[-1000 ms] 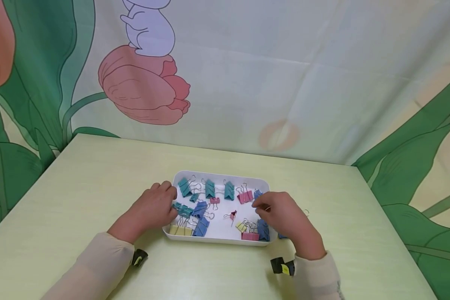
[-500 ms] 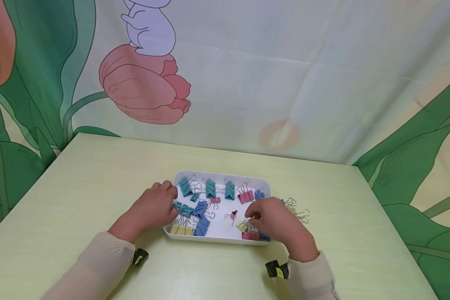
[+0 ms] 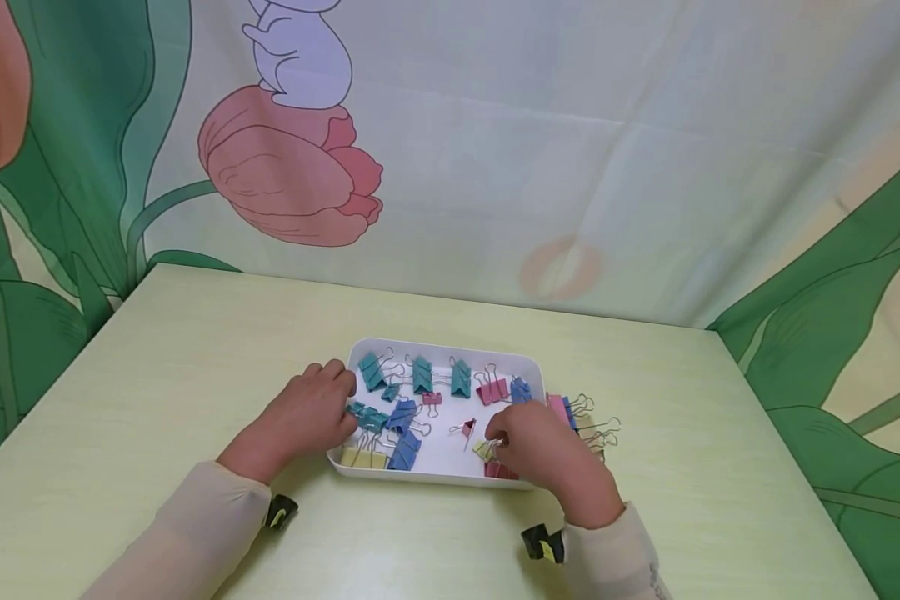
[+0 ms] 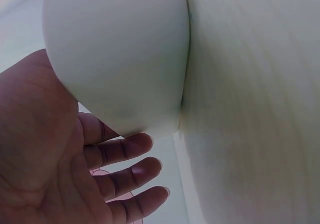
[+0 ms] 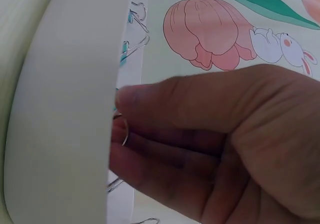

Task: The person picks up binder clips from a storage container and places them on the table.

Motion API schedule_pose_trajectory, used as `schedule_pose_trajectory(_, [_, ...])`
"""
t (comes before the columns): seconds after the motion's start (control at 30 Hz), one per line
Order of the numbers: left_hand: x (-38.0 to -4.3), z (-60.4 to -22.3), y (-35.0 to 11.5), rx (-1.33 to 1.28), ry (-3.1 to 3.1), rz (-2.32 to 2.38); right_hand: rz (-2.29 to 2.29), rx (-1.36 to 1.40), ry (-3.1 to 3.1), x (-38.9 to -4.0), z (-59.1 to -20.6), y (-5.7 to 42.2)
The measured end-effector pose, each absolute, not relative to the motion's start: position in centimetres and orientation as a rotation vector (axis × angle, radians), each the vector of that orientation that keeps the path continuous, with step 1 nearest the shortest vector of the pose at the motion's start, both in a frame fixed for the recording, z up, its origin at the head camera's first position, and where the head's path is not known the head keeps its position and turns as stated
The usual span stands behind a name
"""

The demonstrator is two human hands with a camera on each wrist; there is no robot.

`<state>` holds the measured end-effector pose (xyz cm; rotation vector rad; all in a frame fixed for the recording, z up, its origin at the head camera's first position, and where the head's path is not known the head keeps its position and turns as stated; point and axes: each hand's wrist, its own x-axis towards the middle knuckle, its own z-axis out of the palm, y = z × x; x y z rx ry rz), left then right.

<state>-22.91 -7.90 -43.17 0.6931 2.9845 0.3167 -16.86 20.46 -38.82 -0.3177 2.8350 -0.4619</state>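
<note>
A white tray (image 3: pixel 435 481) holding several coloured binder clips lies on the table. My left hand (image 3: pixel 307 417) grips its left wall, the thumb over the rim and the fingers outside; the left wrist view shows the tray wall (image 4: pixel 120 58) against the hand. Inside the tray's right front part, my right hand (image 3: pixel 543 442) pinches at a small yellow binder clip (image 3: pixel 484 451), just behind a pink binder clip (image 3: pixel 501 472). A curved wire handle (image 5: pixel 126 131) shows between thumb and fingers in the right wrist view, where the tray wall (image 5: pixel 62 103) hides the fingertips.
Teal binder clips (image 3: pixel 422 377) line the tray's back; blue ones (image 3: pixel 403 450) and a wide yellow one (image 3: pixel 363 457) lie at the front left. More clips, among them a pink one (image 3: pixel 558 406), sit outside the tray's right wall. A printed curtain (image 3: pixel 450 167) hangs behind the table.
My right hand has moved left and down from the tray's right side to the small yellow binder clip, uncovering clips outside the right wall. The left hand keeps its place on the tray.
</note>
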Motion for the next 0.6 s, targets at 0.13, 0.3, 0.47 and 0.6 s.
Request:
schedule_pose_trajectory(0.13, [-22.86, -43.08, -7.92, 0.696, 2.983, 0.324, -0.509, -0.318, 2.818, -16.77, -38.77, 20.63])
schedule_pose_trajectory(0.3, [-22.92, -43.1, -7.93, 0.705, 2.985, 0.323, -0.547, -0.349, 2.795, -16.76, -38.57, 21.06])
schedule_pose_trajectory(0.47, [-23.01, -43.2, -7.95, 0.692, 2.978, 0.326, -0.543, -0.367, 2.783, -16.76, -38.4, 21.16])
schedule_pose_trajectory(0.6, [-23.0, -43.21, -7.93, 0.697, 2.977, 0.323, -0.552, -0.371, 2.788, -16.71, -38.25, 21.13])
